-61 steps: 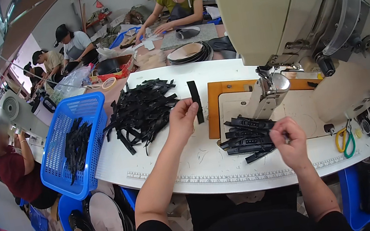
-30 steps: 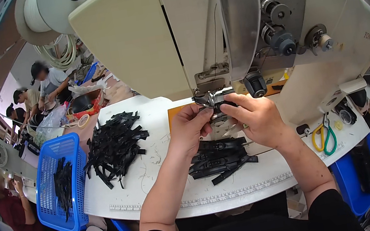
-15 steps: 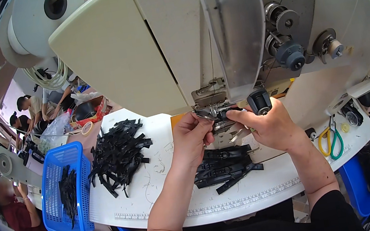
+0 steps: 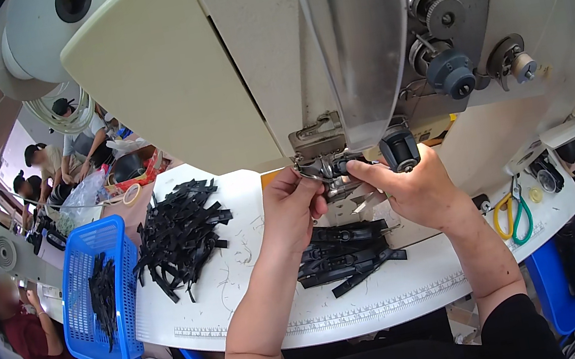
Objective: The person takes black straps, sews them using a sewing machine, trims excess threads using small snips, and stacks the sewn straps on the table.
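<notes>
Head view, catalogued from the worker's own position. A large cream-coloured industrial sewing machine (image 4: 205, 63) is seen filling the upper half of the frame, with a grey metal face plate (image 4: 361, 28) hung over its needle area. At the metal presser-foot assembly (image 4: 323, 165) a small black strap piece (image 4: 335, 167) is held; most of it is hidden by fingers and metal parts. The left hand (image 4: 288, 206) is raised to the assembly with thumb and forefinger pinched on the near end of the strap piece. The right hand (image 4: 412, 188) is set just beside it, forefinger extended along the piece toward the foot and the remaining fingers curled; whether a firm grip is made there cannot be told.

On the white work table (image 4: 265, 314), below and between the two wrists, a stack of flat black strap pieces (image 4: 347, 253) is laid, several ends splayed toward the table edge. Well to the left, a loose heap of black fabric strips (image 4: 178, 237) is spread, with thread scraps scattered near it. A printed ruler strip (image 4: 372, 311) is noted along the table's near edge. A blue plastic mesh basket (image 4: 88, 291) holding more black strips is placed against the left edge of the table. Scissors with green and yellow handles (image 4: 513, 213) are laid on the right side of the table, apart from the hands. Other people are seated at benches in the far left background.
</notes>
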`<state>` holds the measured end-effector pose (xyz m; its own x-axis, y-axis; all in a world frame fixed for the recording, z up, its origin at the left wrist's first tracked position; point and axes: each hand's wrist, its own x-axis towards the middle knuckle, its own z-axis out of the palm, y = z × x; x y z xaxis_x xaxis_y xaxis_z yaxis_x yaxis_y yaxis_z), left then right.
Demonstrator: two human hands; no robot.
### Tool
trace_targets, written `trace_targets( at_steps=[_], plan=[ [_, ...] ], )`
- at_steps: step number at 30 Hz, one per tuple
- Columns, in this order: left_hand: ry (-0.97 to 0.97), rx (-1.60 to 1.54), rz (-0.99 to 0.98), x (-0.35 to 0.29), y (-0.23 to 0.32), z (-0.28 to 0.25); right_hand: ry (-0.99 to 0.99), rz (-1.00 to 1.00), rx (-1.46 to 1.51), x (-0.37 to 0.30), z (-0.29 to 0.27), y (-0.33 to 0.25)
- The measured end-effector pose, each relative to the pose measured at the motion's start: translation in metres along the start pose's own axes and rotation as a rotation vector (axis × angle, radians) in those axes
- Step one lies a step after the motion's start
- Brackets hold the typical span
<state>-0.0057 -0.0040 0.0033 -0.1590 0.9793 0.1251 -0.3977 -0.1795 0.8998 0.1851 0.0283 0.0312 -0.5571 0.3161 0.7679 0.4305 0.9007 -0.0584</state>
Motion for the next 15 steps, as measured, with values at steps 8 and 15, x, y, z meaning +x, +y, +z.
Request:
trace_targets(
  at_steps=[8,15],
  plan=[
    [-0.014,0.044,0.020,-0.003,-0.003,-0.001,-0.017,-0.021,0.009,-0.004,-0.002,0.000],
    [-0.029,0.092,0.008,-0.015,0.011,-0.001,-0.051,0.019,-0.018,-0.004,-0.009,-0.006]
  ],
)
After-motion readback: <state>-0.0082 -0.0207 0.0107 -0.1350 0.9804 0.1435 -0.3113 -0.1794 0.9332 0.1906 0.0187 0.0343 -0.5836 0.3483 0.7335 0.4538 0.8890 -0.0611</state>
